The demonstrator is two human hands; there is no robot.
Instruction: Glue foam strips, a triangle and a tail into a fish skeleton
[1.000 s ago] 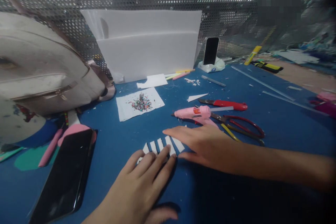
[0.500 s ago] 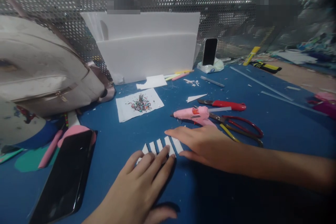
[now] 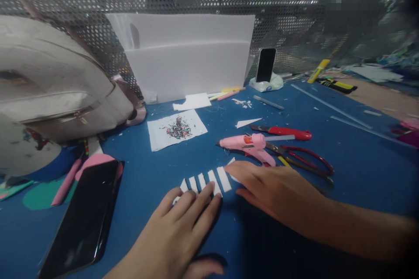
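Observation:
My left hand (image 3: pixel 178 231) lies flat on the blue table, fingers stretched out, their tips on the near ends of several white strips (image 3: pixel 209 181) laid side by side. Just right of the strips rests my right hand (image 3: pixel 275 189), fingers extended and flat, holding nothing; its fingertips touch a small white piece beside the rightmost strip. A pink glue gun (image 3: pixel 248 144) lies just beyond my right hand.
Red-handled scissors (image 3: pixel 304 161) and a red cutter (image 3: pixel 284 131) lie right of the glue gun. A white sheet with glitter bits (image 3: pixel 176 130), a black phone (image 3: pixel 83 216) at near left, a pale bag (image 3: pixel 49 87), white foam boards (image 3: pixel 186 56) and a propped phone (image 3: pixel 265 65) surround the spot.
My right hand has slid right, off the strips, uncovering the rightmost strips. My left hand stays on their near ends.

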